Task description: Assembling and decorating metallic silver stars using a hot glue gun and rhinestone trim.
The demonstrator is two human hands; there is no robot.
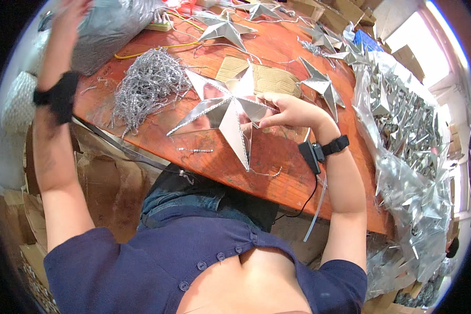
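Note:
A large silver star [230,112] with silver beaded trim along several ridges rests over the orange-red table. My right hand [294,111] is closed on the tip of its right arm, thumb and fingers on either side. At the upper left my left hand [70,13] is raised far from the star, smeared by motion and partly cut off by the picture's edge, so its fingers cannot be made out. Left of the star lies a tangled heap of silver bead strands [149,86]. Short loose bead pieces [195,150] lie near the table's front edge.
Other silver stars lie on the table [298,180], one beside a flat cardboard piece [267,76]. A big clear bag of silver stars [403,120] runs along the right side. A grey plastic bag [110,34] and a yellow cord [157,49] are at the upper left.

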